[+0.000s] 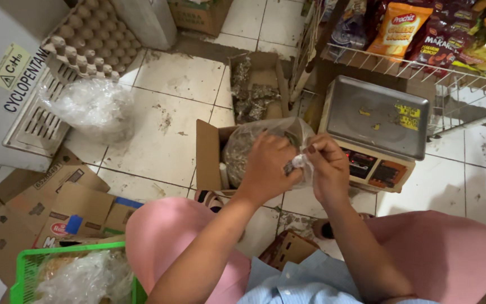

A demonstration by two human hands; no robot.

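Head view: both hands [296,166] pinching bag [254,143]

**Both hands on a small clear bag**

My left hand [265,166] and right hand [327,166] pinch a small clear plastic bag [299,165] together above an open cardboard box [209,149]. A digital scale [375,126] sits just right on the tiled floor [164,129].

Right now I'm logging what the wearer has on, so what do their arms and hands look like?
Both forearms are bare, with no gloves, watch or bracelets in view. The left hand and right hand carry no rings that show. A nail on the right hand looks dark-painted. At the bottom edge lies light blue striped cloth; whether it is a sleeve is unclear.
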